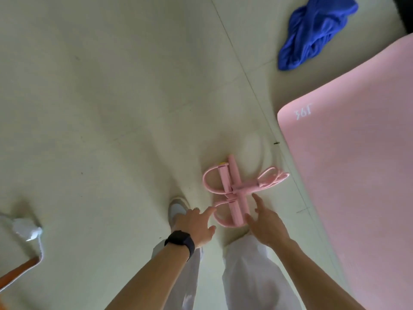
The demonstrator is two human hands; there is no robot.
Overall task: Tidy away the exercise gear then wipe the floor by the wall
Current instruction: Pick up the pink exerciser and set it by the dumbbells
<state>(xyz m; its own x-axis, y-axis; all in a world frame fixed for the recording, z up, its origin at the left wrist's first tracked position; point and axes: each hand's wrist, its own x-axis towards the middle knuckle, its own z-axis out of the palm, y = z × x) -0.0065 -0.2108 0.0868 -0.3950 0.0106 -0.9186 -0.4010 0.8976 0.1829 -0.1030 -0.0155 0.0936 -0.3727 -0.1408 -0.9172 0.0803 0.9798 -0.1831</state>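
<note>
The pink pedal puller (234, 189) lies flat on the floor (111, 108), just in front of the person's feet and near the long edge of the pink mat (357, 153), but not touching it. It has two padded bars that lie side by side, with a curved foot loop at each end. Its elastic tubes (272, 177) are gathered into a bundle which points toward the mat.

Both hands are stretched down to the puller. The left hand (196, 224) has a dark watch (180, 240) on the wrist. Its index finger is straight and points at the thin pink strap on the near left side of the bars. I cannot tell if the fingertip touches the strap. The right hand (267, 224) is spread with straight fingers just beside the near end of the bars, and it holds nothing.

Under the arms are light trousers (250, 276) and one pale shoe (177, 209), which stands just left of the puller.

Farther away, a crumpled blue cloth (312, 32) lies on the floor beyond the corner of the mat. At the left edge is a white mop head (28, 231) with an orange handle (17, 271).
</note>
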